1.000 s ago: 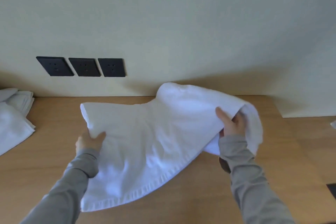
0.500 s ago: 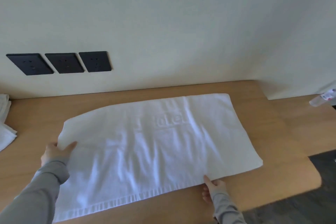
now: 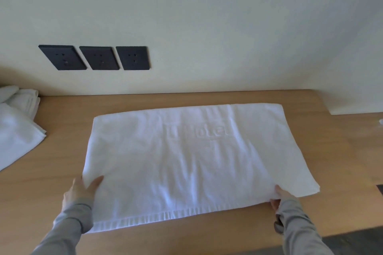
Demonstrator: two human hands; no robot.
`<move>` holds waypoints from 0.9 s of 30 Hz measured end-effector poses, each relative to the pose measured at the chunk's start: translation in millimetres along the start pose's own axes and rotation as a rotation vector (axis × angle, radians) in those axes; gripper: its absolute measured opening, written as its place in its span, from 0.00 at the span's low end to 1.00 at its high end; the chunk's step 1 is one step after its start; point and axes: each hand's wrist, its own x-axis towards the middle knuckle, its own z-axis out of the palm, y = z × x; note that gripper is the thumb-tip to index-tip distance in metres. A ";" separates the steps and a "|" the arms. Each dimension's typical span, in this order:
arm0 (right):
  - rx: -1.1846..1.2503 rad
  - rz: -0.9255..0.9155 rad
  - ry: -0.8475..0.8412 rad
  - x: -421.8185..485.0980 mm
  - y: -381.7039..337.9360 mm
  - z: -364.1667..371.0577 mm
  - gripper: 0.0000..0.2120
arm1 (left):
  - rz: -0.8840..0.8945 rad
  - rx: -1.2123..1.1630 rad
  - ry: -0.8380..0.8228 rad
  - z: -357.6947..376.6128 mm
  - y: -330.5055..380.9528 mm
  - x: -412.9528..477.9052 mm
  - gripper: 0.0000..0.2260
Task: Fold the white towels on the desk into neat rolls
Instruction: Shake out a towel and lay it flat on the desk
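A white towel (image 3: pixel 192 163) with an embossed hotel mark lies flat on the wooden desk (image 3: pixel 51 182), folded double, its hemmed edge toward me. My left hand (image 3: pixel 81 189) grips the towel's left edge, thumb on top and fingers underneath. My right hand (image 3: pixel 278 197) pinches the near right corner, thumb on the cloth. Both arms wear grey sleeves.
More white towels (image 3: pixel 16 124) are piled at the desk's far left. Three black wall sockets (image 3: pixel 97 57) sit above the desk. The desk's front edge runs close to my right wrist, with dark floor (image 3: pixel 352 240) beyond. A wall step juts in at the back right.
The towel came down from a raised bundle and was spread flat on the desk. My right hand went from its upper right side to its near right corner. My left hand stayed on its left edge.
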 end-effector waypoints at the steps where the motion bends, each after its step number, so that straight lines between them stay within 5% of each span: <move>1: -0.045 -0.018 -0.004 1.1 -1.3 -1.6 0.22 | 0.017 0.003 0.018 -4.4 1.5 3.1 0.23; 5: -0.284 -0.133 0.009 -9.8 10.6 -5.5 0.20 | 0.020 0.053 0.029 -19.5 7.9 15.9 0.25; 11: -0.627 -0.648 0.230 -51.7 37.4 1.4 0.18 | 0.025 0.154 0.083 0.1 -0.6 -21.0 0.39; 16: -0.791 -1.078 -0.207 -105.4 61.4 79.5 0.09 | -0.108 0.059 0.054 -5.4 -27.5 -31.3 0.38; 21: -0.996 -1.305 -0.739 -165.2 94.0 172.1 0.06 | -0.123 -0.139 -0.003 -23.2 -48.1 -28.4 0.19; 27: -1.336 -1.609 -0.913 -233.7 113.7 293.5 0.14 | -0.137 -0.379 -0.039 -37.5 -69.0 -24.6 0.07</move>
